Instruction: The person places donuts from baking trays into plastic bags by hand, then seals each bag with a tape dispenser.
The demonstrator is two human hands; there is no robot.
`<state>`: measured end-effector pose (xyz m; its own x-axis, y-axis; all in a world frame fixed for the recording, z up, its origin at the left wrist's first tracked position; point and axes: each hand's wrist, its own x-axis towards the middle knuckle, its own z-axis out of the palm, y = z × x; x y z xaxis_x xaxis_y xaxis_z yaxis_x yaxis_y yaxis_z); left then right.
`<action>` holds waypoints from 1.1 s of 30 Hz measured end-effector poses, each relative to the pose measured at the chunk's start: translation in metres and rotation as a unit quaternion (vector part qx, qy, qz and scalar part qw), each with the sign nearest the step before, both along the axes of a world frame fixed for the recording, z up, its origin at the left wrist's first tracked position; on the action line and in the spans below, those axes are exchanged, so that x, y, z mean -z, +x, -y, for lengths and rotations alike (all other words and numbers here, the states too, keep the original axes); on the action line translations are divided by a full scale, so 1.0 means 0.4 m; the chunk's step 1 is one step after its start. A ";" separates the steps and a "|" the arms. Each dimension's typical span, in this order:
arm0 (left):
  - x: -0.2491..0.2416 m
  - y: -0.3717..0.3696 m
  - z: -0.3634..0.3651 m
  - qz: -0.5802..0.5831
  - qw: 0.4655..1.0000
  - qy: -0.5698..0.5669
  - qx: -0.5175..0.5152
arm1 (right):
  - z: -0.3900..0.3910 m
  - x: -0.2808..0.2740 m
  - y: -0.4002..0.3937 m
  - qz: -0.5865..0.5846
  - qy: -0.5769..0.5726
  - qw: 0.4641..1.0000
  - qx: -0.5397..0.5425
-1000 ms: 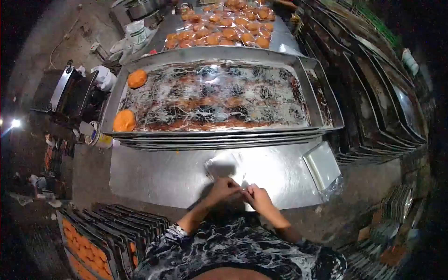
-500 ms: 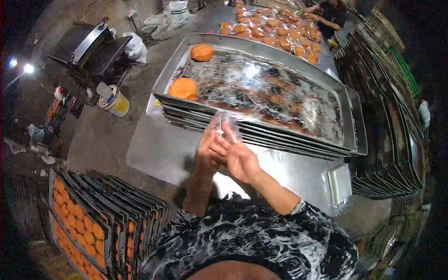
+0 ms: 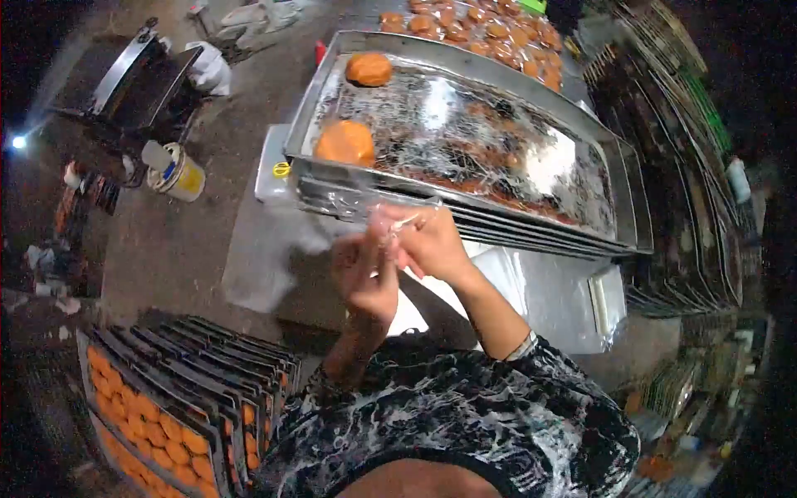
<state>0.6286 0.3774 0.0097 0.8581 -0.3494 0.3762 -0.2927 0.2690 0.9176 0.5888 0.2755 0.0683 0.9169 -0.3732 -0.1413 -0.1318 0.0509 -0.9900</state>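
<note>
My left hand [image 3: 365, 278] and my right hand [image 3: 432, 241] are raised close together over the steel table [image 3: 266, 249], both pinching a thin clear plastic bag [image 3: 390, 220] between the fingers. Just beyond them stands a stack of large metal trays [image 3: 465, 220]. The top tray is greasy and holds two orange buns [image 3: 344, 143] at its left end, a second one [image 3: 369, 69] farther back.
Racked trays of orange buns [image 3: 166, 398] stand at my lower left. A small bucket [image 3: 176, 173] and a dark machine [image 3: 133, 75] sit on the floor to the left. Many wrapped buns [image 3: 490, 33] lie on a far table. Empty trays are stacked along the right [image 3: 697, 207].
My hands rose from the table surface with the clear bag, and my view swung left and nearer the tray stack. The hands have now spread slightly apart on the bag.
</note>
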 end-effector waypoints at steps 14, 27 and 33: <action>0.133 0.328 -0.114 -0.203 0.756 -0.377 0.495 | 0.037 0.007 0.131 0.009 -0.123 0.987 -0.102; 0.137 0.309 -0.095 -0.480 0.725 -0.473 0.140 | 0.107 -0.024 -0.011 0.227 -0.113 0.950 0.182; 0.068 0.077 0.036 -0.391 0.892 -0.223 0.050 | 0.122 0.126 -0.268 0.230 0.264 0.933 -0.080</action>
<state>0.6595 0.3629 -0.0173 0.8922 -0.4035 -0.2028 0.4348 0.6466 0.6267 0.4816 0.2266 0.0178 0.9639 -0.2162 0.1556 0.2534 0.5633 -0.7865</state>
